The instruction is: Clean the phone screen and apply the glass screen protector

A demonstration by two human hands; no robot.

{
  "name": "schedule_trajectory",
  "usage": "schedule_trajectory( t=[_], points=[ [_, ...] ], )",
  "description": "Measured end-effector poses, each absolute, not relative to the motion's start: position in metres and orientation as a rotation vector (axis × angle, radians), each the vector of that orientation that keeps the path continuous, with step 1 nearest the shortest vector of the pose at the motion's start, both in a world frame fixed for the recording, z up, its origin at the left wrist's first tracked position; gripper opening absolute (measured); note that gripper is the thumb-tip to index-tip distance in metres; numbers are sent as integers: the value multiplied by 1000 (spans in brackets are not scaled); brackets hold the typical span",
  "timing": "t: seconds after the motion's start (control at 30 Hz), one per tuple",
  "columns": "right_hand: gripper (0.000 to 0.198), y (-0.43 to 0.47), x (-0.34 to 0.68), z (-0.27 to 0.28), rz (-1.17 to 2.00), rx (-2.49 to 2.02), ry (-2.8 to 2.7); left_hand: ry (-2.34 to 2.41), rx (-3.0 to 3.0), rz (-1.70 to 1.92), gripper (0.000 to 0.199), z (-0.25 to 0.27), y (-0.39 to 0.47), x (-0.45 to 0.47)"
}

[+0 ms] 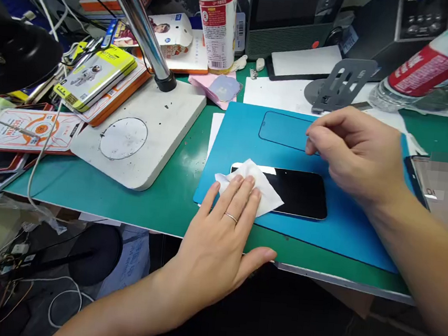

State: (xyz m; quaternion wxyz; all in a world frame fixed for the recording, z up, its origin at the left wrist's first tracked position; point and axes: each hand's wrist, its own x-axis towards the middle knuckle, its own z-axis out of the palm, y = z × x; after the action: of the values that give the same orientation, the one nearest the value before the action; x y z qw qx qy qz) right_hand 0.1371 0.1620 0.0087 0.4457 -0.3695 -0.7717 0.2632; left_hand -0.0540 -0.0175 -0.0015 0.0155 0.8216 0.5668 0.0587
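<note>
My left hand (221, 231) lies flat with fingers stretched out, pressing a white wipe (263, 190) onto a phone (304, 194). The phone rests screen up on a blue mat (332, 234), its left part covered by the wipe. A ring shows on one finger. Above the mat's right half hovers my right hand (362, 155), with thumb and curled fingers closed together; whether anything is between them is hidden. Behind the phone, a clear screen protector with a dark outline (285, 130) lies on the mat, its right end hidden by my right hand.
A white lamp base (168, 131) with a metal pole stands left of the mat. Beyond it are stacked boxes (96, 76). A bottle (217, 27), a grey phone stand (341, 84) and a tilted bottle (432, 66) line the back. The table's front edge runs beneath my forearms.
</note>
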Motion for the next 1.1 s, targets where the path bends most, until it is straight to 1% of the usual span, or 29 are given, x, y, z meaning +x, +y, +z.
schedule_trajectory(
  t=[0.1, 0.23, 0.4, 0.53, 0.73, 0.87, 1.0, 1.1],
  points=[
    [11, 163, 137, 6, 663, -954, -1949, 1778, 2532, 199, 82, -1, -7, -44],
    [12, 163, 138, 4, 697, -996, -1957, 1847, 2519, 225, 96, -3, 2, -6],
    [22, 162, 140, 3, 736, -982, -2024, 1776, 2590, 269, 107, -2, 5, 33],
    [16, 161, 142, 4, 717, -971, -2111, 1659, 2621, 223, 104, 2, 6, 10],
    [6, 173, 145, 1, 675, -830, -2267, 1839, 2588, -25, 99, 13, -3, -45],
    [14, 178, 144, -5, 602, -789, -2297, 1866, 2698, -129, 105, 13, -10, -45],
    [8, 167, 143, 4, 586, -755, -2235, 1739, 2766, -62, 103, 13, 2, -20],
    [16, 160, 143, 8, 609, -788, -2165, 1719, 2708, -17, 101, 15, 18, -1]
  ],
)
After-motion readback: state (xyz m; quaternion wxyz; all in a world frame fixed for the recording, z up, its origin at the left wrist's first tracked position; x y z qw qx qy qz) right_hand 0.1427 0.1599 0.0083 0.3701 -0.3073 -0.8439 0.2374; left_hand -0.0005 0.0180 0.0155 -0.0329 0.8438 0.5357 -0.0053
